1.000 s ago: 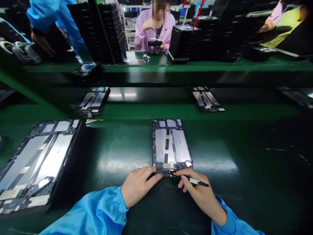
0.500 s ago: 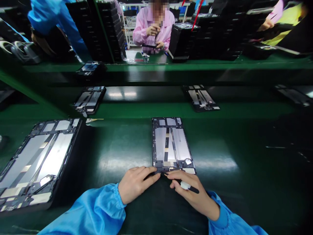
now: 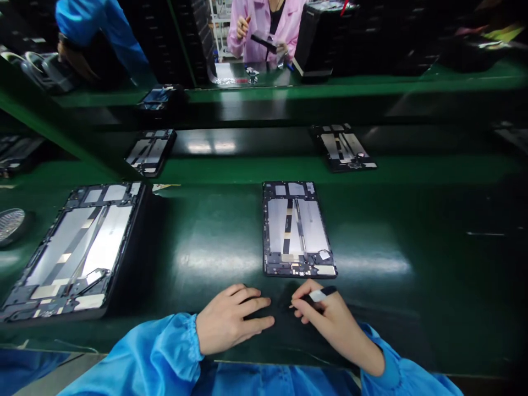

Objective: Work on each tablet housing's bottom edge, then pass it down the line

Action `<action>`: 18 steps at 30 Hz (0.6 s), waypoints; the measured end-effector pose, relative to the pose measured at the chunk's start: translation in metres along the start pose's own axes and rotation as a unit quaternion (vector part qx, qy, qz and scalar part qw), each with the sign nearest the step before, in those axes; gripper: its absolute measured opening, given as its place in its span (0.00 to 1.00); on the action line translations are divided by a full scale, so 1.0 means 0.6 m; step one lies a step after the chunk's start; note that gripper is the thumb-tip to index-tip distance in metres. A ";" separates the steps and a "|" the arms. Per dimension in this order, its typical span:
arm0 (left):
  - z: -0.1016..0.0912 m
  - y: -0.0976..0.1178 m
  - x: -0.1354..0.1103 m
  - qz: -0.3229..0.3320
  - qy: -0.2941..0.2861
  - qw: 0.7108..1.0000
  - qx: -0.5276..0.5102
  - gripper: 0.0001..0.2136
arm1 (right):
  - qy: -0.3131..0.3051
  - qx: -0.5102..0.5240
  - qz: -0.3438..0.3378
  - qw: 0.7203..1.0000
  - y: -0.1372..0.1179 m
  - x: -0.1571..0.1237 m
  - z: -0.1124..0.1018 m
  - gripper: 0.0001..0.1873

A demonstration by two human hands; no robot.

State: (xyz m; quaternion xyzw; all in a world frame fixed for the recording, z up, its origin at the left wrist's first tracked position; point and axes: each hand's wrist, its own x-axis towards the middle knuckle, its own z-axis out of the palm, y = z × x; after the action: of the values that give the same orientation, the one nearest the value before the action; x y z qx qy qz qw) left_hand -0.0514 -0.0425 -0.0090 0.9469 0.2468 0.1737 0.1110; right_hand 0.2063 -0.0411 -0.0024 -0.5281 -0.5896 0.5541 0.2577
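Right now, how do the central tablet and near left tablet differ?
The central tablet looks smaller than the left tablet. The left tablet slants more; the central tablet lies straighter. The left tablet glares brighter; the central tablet looks duller. Both look silvery with dark edges.

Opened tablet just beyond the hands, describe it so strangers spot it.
On the green bench, find the left hand and the right hand, holding a thin tool. Straight beyond them lies one opened tablet, nearest the hands; the others lie farther left or farther back.
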 end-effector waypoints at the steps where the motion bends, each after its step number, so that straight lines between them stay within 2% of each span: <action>1: 0.002 0.002 -0.001 -0.003 -0.001 1.000 0.003 0.11 | -0.004 -0.026 -0.008 1.000 -0.001 0.003 0.007 0.10; 5: 0.009 0.000 0.001 -0.002 0.010 1.000 -0.001 0.11 | 0.005 -0.127 -0.060 0.990 -0.008 0.015 0.023 0.09; 11: 0.008 -0.001 0.003 -0.006 0.020 1.000 -0.008 0.11 | 0.014 -0.140 -0.060 0.988 -0.010 0.013 0.036 0.09; 15: 0.005 0.005 0.002 -0.012 0.014 1.000 -0.009 0.11 | 0.027 -0.084 -0.063 0.994 -0.009 0.011 0.032 0.10; 18: 0.000 0.005 0.008 -0.021 0.000 1.000 -0.020 0.12 | 0.044 0.005 -0.053 0.998 -0.021 0.027 0.000 0.11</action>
State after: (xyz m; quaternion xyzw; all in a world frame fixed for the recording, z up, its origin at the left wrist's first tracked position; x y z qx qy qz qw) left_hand -0.0464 -0.0429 -0.0067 0.9391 0.2630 0.1766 0.1334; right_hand 0.1970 -0.0241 0.0048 -0.5185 -0.6020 0.5189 0.3156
